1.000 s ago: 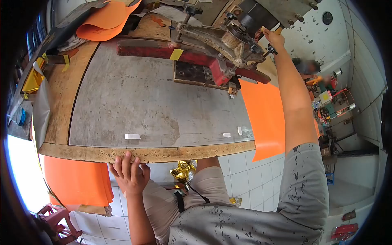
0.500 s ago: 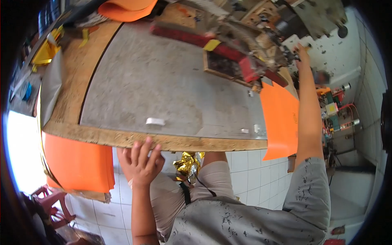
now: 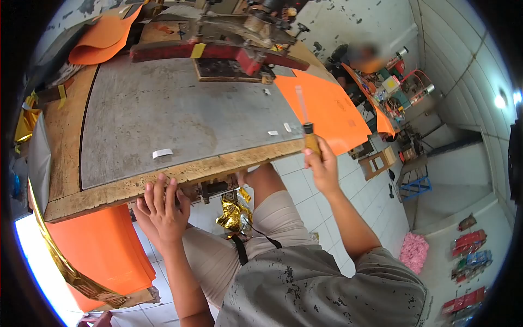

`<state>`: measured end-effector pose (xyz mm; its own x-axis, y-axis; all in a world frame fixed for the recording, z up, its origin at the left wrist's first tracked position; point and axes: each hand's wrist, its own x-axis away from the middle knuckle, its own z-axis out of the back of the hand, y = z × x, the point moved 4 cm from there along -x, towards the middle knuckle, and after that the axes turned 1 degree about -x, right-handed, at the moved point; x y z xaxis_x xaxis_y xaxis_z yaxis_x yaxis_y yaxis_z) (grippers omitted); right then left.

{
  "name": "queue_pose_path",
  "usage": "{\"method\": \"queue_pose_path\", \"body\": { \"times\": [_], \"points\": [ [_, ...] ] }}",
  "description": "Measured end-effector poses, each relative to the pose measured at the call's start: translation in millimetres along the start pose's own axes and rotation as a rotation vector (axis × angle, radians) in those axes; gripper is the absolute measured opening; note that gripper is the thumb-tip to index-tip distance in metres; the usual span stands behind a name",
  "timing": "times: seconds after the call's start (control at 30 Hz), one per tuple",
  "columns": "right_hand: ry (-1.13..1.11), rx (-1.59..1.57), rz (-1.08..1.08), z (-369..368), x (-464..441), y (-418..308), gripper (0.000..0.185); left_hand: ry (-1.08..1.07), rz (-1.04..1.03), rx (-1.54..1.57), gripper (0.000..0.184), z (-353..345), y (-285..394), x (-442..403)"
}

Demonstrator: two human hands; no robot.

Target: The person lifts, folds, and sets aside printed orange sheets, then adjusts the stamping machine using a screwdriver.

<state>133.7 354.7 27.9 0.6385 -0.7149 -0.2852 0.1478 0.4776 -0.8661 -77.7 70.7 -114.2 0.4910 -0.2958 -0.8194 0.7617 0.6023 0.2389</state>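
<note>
My right hand (image 3: 322, 166) is closed around the wooden handle of a flat-bladed tool (image 3: 311, 143). Its narrow, pale metal blade points up, away from me, over the right end of the grey plate (image 3: 180, 114). I cannot tell the tool's exact kind. At the table's near wooden edge (image 3: 229, 169), my left hand (image 3: 165, 210) rests its outstretched fingers, holding nothing. Small white pieces, one of them a strip (image 3: 162, 153), lie on the plate. An orange sheet (image 3: 321, 111) spreads past the plate's right end.
A red clamp bar (image 3: 174, 50) with a dark framed block (image 3: 231, 71) crosses the back of the plate. Stacked orange sheets (image 3: 103, 250) sit below the table at left. Crumpled gold foil (image 3: 233, 214) lies under the table. Someone's blurred head shows behind at right.
My right hand has come back from the far right, near the wall, and now holds the flat-bladed tool in front of me. My view has turned right; my left hand stays at the edge.
</note>
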Motion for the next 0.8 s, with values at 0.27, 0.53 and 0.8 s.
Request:
{"method": "queue_pose_path", "body": {
  "times": [0.27, 0.53, 0.8],
  "points": [
    [0.015, 0.176, 0.503, -10, -5, -7, 0.036, -0.045, 0.052, 0.089, 0.068, 19, 20, -14],
    [-0.033, 0.075, 0.716, -31, -32, 1, 0.029, -0.28, 0.158, 0.145, 0.079, 58, 54, -38],
    [-0.007, 0.074, 0.647, -51, -45, 12, 0.028, -0.241, 0.265, -0.014, 0.079, 61, 85, -35]
  ]
}}
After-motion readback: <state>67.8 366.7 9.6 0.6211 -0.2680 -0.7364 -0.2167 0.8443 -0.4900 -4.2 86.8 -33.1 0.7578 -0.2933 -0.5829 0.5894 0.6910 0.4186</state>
